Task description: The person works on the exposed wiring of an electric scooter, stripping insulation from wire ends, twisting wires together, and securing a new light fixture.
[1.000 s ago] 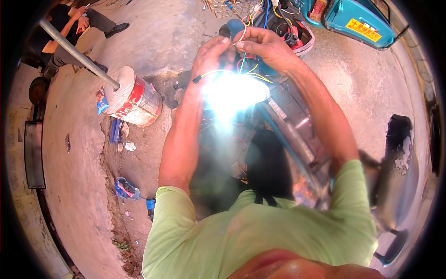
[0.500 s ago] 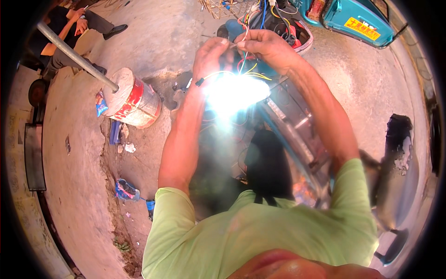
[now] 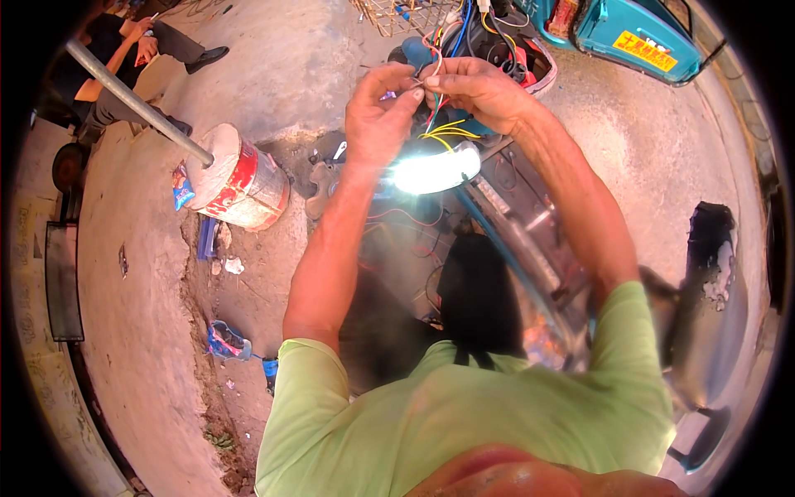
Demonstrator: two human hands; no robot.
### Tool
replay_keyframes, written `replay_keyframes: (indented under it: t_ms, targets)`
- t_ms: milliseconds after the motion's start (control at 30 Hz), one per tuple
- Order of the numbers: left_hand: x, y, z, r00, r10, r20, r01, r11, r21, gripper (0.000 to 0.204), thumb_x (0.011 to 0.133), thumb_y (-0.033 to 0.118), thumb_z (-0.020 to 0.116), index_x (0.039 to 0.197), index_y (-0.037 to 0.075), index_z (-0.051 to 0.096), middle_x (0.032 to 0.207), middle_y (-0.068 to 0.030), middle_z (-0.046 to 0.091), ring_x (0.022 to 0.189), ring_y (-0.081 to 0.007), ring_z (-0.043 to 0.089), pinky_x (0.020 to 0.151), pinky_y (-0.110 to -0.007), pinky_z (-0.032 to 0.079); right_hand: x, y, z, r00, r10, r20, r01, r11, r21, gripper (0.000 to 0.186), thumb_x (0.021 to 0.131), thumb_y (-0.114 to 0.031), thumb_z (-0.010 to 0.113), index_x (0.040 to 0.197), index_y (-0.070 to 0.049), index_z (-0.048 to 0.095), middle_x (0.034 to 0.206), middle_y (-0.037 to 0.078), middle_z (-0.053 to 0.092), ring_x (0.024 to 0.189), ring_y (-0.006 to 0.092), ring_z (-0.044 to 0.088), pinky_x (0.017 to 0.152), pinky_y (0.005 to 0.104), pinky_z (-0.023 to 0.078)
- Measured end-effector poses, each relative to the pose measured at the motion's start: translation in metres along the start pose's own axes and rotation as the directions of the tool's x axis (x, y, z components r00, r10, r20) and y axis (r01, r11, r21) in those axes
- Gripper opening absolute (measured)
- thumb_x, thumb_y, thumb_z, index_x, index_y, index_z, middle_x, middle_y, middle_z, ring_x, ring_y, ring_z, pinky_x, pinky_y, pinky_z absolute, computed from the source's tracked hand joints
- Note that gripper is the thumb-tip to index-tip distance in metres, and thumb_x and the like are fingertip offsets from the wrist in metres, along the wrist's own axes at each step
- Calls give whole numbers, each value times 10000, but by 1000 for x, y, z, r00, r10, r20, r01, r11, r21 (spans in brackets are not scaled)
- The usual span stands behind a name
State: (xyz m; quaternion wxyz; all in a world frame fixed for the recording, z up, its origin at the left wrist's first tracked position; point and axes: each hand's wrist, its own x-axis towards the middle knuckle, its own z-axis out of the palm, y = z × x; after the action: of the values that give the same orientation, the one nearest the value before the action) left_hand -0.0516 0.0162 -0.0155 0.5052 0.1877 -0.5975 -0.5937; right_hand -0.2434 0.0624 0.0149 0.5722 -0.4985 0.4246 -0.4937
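My left hand (image 3: pixel 383 114) and my right hand (image 3: pixel 476 93) meet in front of me, fingertips pinched together on thin electrical wires (image 3: pixel 436 63). The exact join between the fingers is too small to make out. Just below the hands shines a lit lamp (image 3: pixel 435 171), its glare washing out its surface. Several yellow wires (image 3: pixel 451 130) spread above the lamp. Beyond my hands, a bundle of coloured wires (image 3: pixel 465 31) comes out of a dark, open housing (image 3: pixel 538 70) with a pale rim.
To the left stands a red-and-white bucket (image 3: pixel 248 186) with a metal pole (image 3: pixel 137 95) rising from it. A teal vehicle panel (image 3: pixel 638 41) lies at the far right, a wire basket (image 3: pixel 402 15) at the back. Another person (image 3: pixel 124 58) sits far left. A metal frame (image 3: pixel 517 236) runs beneath my right arm.
The lamp's glare has shrunk and its long shape shows more plainly. My left hand has turned slightly and its fingers have shifted on the wires. My right hand has stayed almost in place.
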Motion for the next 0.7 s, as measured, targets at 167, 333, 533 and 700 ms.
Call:
replay_keyframes:
  t_ms: [167, 333, 533, 700]
  targets:
    - [-1, 0, -1, 1000, 22, 8, -23, 996, 88, 149, 960, 45, 690, 1097, 7, 645, 879, -64, 676, 551, -67, 533, 460, -218, 426, 0, 2, 1, 999, -43, 3, 43, 999, -23, 249, 938, -241, 708, 1075, -33, 707, 1011, 47, 714, 937, 154, 662, 879, 316, 504]
    - [3, 6, -2, 988, -156, 16, 153, 980, 125, 150, 1010, 155, 622, 1011, 5, 631, 789, -45, 649, 529, -79, 521, 445, -239, 400, -3, -3, 16, 981, -142, -135, 95, 947, -306, 197, 959, -211, 701, 1050, -36, 697, 962, 26, 706, 895, 106, 642, 837, 285, 504]
    - [9, 9, -10, 921, -354, 163, 372, 923, -95, 302, 1021, 315, 592, 931, 30, 626, 752, -45, 621, 511, -112, 532, 452, -257, 400, -3, -4, 15, 965, -251, -78, 194, 881, -433, 187, 973, -191, 691, 1058, -25, 686, 948, 17, 700, 876, 84, 625, 834, 263, 496]
    - [14, -1, -15, 905, -400, 143, 421, 889, -178, 266, 1021, 286, 581, 986, 29, 640, 781, -64, 656, 532, -111, 550, 451, -262, 419, -3, -3, 15, 965, -181, -191, 90, 910, -405, 210, 958, -204, 702, 1067, -25, 691, 931, 10, 692, 876, 81, 616, 820, 251, 484]
